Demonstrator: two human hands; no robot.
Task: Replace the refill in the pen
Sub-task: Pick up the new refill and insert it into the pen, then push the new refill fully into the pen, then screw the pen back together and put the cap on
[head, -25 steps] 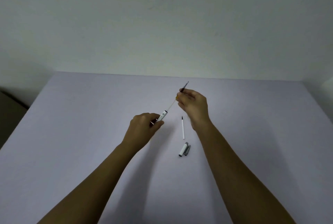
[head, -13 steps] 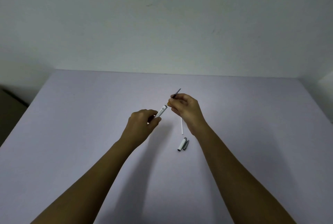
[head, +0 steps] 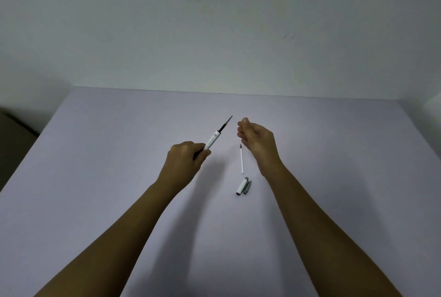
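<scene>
My left hand (head: 185, 158) grips the white pen barrel (head: 213, 140), which points up and to the right. A refill's dark tip (head: 226, 123) sticks out of the barrel's upper end. My right hand (head: 257, 139) hovers just right of that tip with its fingers loosely curled and nothing in them. A thin white refill (head: 242, 159) lies on the table below my right hand. Nearer to me lie the white pen cap (head: 241, 186) and a small grey part (head: 247, 187), side by side.
The pale lilac table (head: 95, 177) runs back to a plain wall. Its left edge drops off to a dark area (head: 14, 139). A white corner (head: 435, 97) shows at the far right.
The refill slid into the barrel until only its dark tip shows. My right hand let go of it and moved slightly right. My left hand raised the barrel a little.
</scene>
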